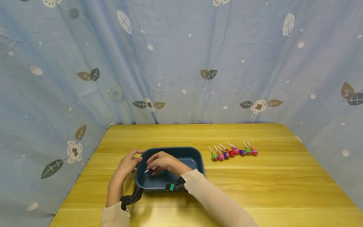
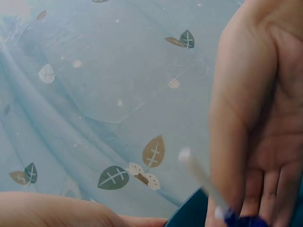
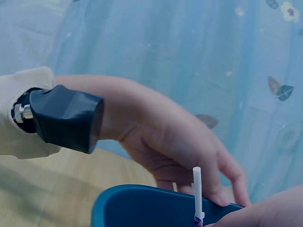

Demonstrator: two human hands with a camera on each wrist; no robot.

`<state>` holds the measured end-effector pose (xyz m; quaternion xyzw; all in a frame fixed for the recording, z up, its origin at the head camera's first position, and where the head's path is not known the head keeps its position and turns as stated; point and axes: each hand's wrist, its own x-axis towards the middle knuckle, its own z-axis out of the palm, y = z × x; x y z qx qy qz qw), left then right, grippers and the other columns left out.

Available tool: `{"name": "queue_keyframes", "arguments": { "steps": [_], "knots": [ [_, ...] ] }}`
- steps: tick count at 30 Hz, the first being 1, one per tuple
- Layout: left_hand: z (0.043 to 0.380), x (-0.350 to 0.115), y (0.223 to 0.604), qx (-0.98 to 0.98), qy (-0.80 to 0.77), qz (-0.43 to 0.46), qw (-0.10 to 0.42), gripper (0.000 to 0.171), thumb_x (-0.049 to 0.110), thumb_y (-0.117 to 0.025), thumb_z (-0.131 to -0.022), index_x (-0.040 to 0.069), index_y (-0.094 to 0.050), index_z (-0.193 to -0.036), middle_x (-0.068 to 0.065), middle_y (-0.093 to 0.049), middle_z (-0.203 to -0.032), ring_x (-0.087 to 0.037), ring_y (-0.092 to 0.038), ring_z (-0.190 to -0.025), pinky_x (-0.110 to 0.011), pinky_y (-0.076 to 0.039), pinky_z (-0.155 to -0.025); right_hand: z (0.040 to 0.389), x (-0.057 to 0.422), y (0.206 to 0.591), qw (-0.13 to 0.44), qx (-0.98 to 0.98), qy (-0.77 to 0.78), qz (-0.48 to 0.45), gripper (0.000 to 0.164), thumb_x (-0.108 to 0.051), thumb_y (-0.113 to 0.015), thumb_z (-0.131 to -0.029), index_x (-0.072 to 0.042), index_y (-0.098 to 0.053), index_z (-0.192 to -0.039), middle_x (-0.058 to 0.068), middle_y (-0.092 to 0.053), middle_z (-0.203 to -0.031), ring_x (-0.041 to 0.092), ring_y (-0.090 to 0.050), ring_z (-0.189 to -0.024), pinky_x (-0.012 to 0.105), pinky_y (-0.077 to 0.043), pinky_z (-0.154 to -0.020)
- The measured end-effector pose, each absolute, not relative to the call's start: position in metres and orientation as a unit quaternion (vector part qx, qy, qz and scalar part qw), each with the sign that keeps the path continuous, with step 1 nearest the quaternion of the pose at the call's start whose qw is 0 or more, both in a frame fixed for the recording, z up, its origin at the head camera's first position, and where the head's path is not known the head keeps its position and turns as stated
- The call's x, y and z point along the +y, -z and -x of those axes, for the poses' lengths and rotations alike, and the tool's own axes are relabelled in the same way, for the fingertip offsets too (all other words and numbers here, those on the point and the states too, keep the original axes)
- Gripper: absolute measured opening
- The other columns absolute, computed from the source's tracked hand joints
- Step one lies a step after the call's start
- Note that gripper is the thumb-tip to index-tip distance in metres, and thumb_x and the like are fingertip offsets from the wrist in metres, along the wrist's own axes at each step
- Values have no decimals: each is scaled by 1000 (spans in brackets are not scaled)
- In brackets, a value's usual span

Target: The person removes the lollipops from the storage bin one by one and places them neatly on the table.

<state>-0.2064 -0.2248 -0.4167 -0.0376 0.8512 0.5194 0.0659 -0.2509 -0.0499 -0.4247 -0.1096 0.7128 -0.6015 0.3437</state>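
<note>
A dark blue rectangular box [image 1: 199, 163], low-walled and without a lid, stands on the table. My right hand [image 1: 161, 162] reaches down inside its left half and pinches a lollipop with a dark blue wrapper [image 2: 244, 221]. The white stick [image 3: 198, 191] sticks out from the fingers, tilted in the left wrist view. At the box's left end, my left hand [image 1: 128, 164] grips the rim; in the right wrist view its thumb and a finger [image 3: 234, 177] meet the edge. The fingers of the right hand partly hide the candy.
Right of the box, several lollipops [image 1: 220, 156] in green, pink, purple and red wrappers lie in a row on the wooden table [image 1: 255, 189], sticks pointing away. A patterned blue curtain [image 1: 175, 63] hangs behind the table's back edge.
</note>
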Motion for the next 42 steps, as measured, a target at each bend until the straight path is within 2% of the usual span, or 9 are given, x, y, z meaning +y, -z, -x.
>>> {"name": "queue_keyframes", "arguments": {
  "steps": [11, 22, 29, 36, 42],
  "knots": [
    [206, -223, 416, 854, -516, 43, 60, 31, 9, -47, -101, 2, -51, -131, -24, -65, -109, -32, -66, -91, -45, -57, -70, 254, -18, 420, 343, 680, 639, 108, 25, 1, -63, -90, 6, -65, -115, 13, -67, -96, 23, -68, -79, 38, -57, -74],
    [204, -223, 416, 848, -525, 43, 57, 31, 6, -47, -101, 2, -51, -131, -16, -67, -99, -24, -66, -83, -41, -57, -68, 250, 12, 415, 324, 653, 676, 109, 26, -3, -63, -92, 8, -63, -116, 14, -66, -96, 22, -68, -80, 40, -56, -80],
    [205, -225, 418, 850, -522, 36, 60, 32, 7, -46, -101, 2, -50, -133, -21, -66, -103, -29, -67, -86, -41, -57, -67, 250, 36, 409, 290, 649, 695, 106, 29, -7, -60, -95, 10, -60, -119, 12, -67, -101, 21, -68, -87, 47, -49, -90],
    [205, -225, 418, 848, -525, 41, 60, 31, 8, -46, -101, 3, -50, -132, -22, -66, -105, -30, -67, -88, -42, -57, -69, 250, 56, 405, 267, 636, 719, 88, 29, -5, -58, -96, 13, -59, -118, 24, -66, -106, 23, -69, -90, 39, -52, -87],
    [205, -225, 419, 846, -528, 42, 62, 32, 8, -46, -102, 3, -50, -133, -22, -66, -105, -30, -67, -88, -42, -57, -69, 247, 72, 401, 251, 644, 717, 86, 29, -7, -57, -97, 12, -58, -119, 19, -67, -103, 23, -68, -93, 41, -49, -91]
  ]
}}
